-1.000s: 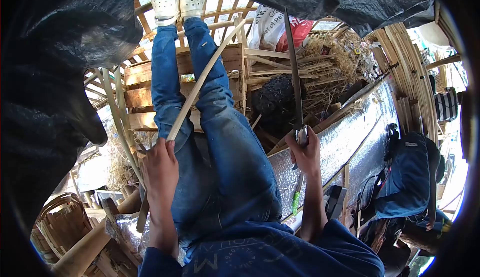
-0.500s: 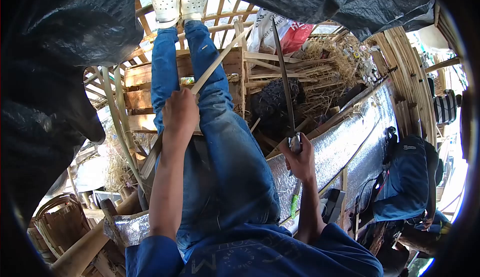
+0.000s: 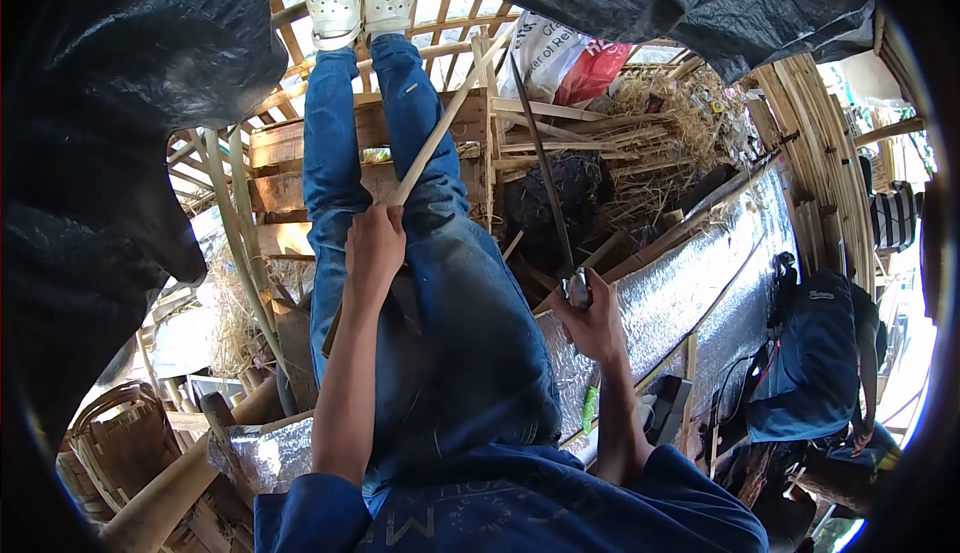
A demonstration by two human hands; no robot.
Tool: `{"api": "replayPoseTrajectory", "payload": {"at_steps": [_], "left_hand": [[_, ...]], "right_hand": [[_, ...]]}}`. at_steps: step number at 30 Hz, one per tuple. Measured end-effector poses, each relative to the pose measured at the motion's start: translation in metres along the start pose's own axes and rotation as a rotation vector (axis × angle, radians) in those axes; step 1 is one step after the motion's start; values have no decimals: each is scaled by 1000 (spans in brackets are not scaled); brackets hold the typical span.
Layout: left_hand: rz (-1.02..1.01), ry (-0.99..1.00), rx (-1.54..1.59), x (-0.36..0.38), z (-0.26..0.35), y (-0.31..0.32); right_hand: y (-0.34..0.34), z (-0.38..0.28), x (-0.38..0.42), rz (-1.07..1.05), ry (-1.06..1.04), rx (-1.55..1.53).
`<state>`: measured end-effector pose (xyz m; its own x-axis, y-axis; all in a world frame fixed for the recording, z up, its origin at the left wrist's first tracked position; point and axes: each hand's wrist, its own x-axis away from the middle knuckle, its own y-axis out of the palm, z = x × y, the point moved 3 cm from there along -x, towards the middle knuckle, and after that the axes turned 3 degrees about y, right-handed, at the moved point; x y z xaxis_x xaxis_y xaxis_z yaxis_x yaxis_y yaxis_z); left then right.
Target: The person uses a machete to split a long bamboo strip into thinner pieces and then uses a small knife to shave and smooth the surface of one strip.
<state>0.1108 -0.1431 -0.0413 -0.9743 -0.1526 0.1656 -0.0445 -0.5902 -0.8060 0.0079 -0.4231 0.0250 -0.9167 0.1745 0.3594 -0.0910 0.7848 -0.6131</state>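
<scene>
Far left: black tarp (image 3: 90, 153) hangs down, lower edge ragged. Near left: woven basket (image 3: 120, 433), beside a thick pole (image 3: 170, 483).
Green stalks (image 3: 232, 218) stand between the tarp and the legs, well apart from the left hand.
Left hand (image 3: 376, 243): over the left leg, fingers closed on the near end of the pale strip (image 3: 445, 128). Strip slants far-right across the right shin, far end past the edge of the slatted wood (image 3: 285, 193).
White clogs (image 3: 335, 1) at the far end of the jeans (image 3: 450, 293), close to the far tarp edge.
Open room between the two hands, above the thighs.
Long blade (image 3: 543, 158) points far and slightly left, tip near the strip's far end; can't tell if they touch.
Right hand (image 3: 592, 321): fingers wrapped round the blade's handle, just left of the foil sheet (image 3: 690, 263) as seen.
Printed sack (image 3: 565, 63) and straw (image 3: 680, 118) lie beyond the blade.
Far edge of the foil runs along a wood strip.
Right: another person (image 3: 815, 353), well apart from both hands.
</scene>
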Motion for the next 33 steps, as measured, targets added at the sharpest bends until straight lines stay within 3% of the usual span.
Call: {"api": "replayPoseTrajectory", "payload": {"at_steps": [7,16,19,21,26,30,32,33], "left_hand": [[-26,7,164,56,-29,-35],[-140,-133,406,138,-63,-73],[-145,-92,281,146,-55,-81],[-193,-2,213,149,-44,-88],[-290,26,308,149,-56,-83],[-337,57,324,140,-52,-73],[-366,-21,276,137,-47,-67],[-370,-21,272,136,-44,-65]], "right_hand": [[16,10,-2,-53,-43,41],[15,5,0,-33,-106,17],[7,4,3,-36,22,-43],[2,10,4,63,-100,30],[-11,9,16,80,-14,-38],[-9,23,24,157,-54,-70],[-6,27,27,193,-154,27],[-3,33,27,142,-96,2]]}}
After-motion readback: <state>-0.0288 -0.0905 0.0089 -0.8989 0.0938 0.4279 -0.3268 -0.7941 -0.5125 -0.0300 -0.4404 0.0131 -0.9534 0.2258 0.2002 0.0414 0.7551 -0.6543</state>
